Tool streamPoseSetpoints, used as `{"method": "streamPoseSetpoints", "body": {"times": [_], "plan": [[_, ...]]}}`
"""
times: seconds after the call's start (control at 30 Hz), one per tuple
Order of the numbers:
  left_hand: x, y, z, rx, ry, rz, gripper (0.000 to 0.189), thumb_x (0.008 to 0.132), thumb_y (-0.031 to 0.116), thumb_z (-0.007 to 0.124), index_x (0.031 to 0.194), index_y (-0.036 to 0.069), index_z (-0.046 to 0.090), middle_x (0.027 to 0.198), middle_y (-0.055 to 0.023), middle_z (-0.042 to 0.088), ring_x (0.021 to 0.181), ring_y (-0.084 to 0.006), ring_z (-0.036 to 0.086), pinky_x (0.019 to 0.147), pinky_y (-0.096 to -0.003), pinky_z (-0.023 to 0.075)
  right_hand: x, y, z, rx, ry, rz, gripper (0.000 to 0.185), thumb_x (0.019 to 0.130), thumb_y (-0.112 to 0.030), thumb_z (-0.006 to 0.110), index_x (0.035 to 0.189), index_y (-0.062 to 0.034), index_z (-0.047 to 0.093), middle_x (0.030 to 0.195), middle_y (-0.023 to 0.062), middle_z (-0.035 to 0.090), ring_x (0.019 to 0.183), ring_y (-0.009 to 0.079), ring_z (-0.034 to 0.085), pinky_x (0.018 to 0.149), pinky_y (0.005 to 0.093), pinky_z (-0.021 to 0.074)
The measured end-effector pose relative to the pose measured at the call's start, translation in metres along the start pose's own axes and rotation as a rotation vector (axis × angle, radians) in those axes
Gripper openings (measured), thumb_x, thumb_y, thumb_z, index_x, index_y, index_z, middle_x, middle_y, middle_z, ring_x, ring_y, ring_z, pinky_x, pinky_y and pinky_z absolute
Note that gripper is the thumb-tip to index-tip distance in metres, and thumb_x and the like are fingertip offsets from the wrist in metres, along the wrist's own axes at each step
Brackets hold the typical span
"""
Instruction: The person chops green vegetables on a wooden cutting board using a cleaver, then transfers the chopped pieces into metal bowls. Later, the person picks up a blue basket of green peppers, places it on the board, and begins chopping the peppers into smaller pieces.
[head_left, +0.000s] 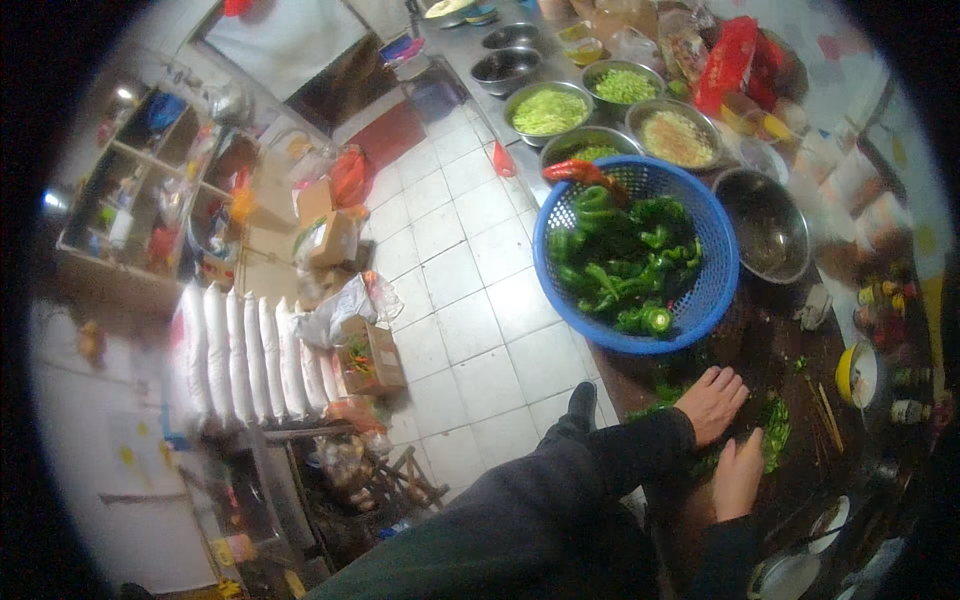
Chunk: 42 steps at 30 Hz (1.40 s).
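Note:
My left hand (716, 405) lies palm down on the dark worktop, beside green pepper pieces (660, 405); what is under its fingers is hidden. Close below it, my right hand (739, 476) is curled with the forefinger stretched forward. Whether it grips anything does not show. Chopped green pieces (776, 435) form a small heap just right of both hands. Beyond the hands stands a blue plastic colander (551, 300) holding long green peppers (600, 281), with a red pepper (577, 171) across its far rim.
Steel bowls of chopped vegetables (551, 112) line the counter behind the colander. A steel basin (765, 225) sits to its right. Chopsticks (829, 416) and a yellow bowl (847, 375) lie right of the hands. Left across the tiled floor (465, 300) stand white sacks (247, 360) and cardboard boxes (382, 360).

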<state>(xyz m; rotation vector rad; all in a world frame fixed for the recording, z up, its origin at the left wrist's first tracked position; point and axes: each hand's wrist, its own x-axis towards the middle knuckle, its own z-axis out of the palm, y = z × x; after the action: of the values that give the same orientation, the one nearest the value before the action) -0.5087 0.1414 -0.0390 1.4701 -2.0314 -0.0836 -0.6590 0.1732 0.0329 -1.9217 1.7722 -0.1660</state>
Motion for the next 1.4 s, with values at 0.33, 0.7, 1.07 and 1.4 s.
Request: {"method": "streamPoseSetpoints", "body": {"times": [0.33, 0.7, 1.07, 1.4], "plan": [[0.010, 0.000, -0.028, -0.059, -0.094, -0.096, 0.039, 0.089, 0.015, 0.061, 0.122, -0.005, 0.057, 0.131, -0.0233, 0.056, 0.131, -0.0395, 0.050, 0.113, -0.0492, 0.0384, 0.001, -0.006, 0.001, 0.000, 0.019, 0.016, 0.058, 0.102, -0.013, 0.056, 0.146, 0.0197, 0.036, 0.108, 0.0351, 0.066, 0.098, 0.0500, 0.065, 0.086, 0.0520, 0.0504], [-0.004, -0.014, -0.022, -0.012, -0.175, -0.020, 0.042, 0.089, 0.019, 0.063, 0.125, -0.004, 0.059, 0.135, -0.0213, 0.056, 0.133, -0.0373, 0.049, 0.115, -0.0481, 0.0374, 0.001, -0.005, 0.004, -0.022, 0.060, -0.011, 0.057, 0.101, -0.014, 0.057, 0.144, 0.0191, 0.039, 0.113, 0.0374, 0.064, 0.104, 0.0507, 0.064, 0.089, 0.0531, 0.0489], [-0.005, -0.016, -0.021, -0.006, -0.126, 0.000, 0.044, 0.087, 0.018, 0.064, 0.125, -0.003, 0.059, 0.133, -0.0203, 0.056, 0.132, -0.0372, 0.049, 0.114, -0.0478, 0.0375, 0.000, -0.008, -0.003, -0.014, -0.006, 0.021, 0.060, 0.103, -0.017, 0.057, 0.145, 0.0194, 0.036, 0.106, 0.0341, 0.066, 0.103, 0.0501, 0.063, 0.088, 0.0543, 0.0475], [-0.005, -0.017, -0.021, -0.038, -0.143, -0.011, 0.045, 0.089, 0.018, 0.063, 0.129, -0.004, 0.059, 0.136, -0.0218, 0.056, 0.133, -0.0379, 0.049, 0.115, -0.0490, 0.0371, -0.002, -0.008, -0.008, -0.090, -0.011, -0.057, 0.058, 0.102, -0.015, 0.058, 0.145, 0.0178, 0.038, 0.104, 0.0351, 0.066, 0.099, 0.0498, 0.064, 0.083, 0.0525, 0.0508]]}}
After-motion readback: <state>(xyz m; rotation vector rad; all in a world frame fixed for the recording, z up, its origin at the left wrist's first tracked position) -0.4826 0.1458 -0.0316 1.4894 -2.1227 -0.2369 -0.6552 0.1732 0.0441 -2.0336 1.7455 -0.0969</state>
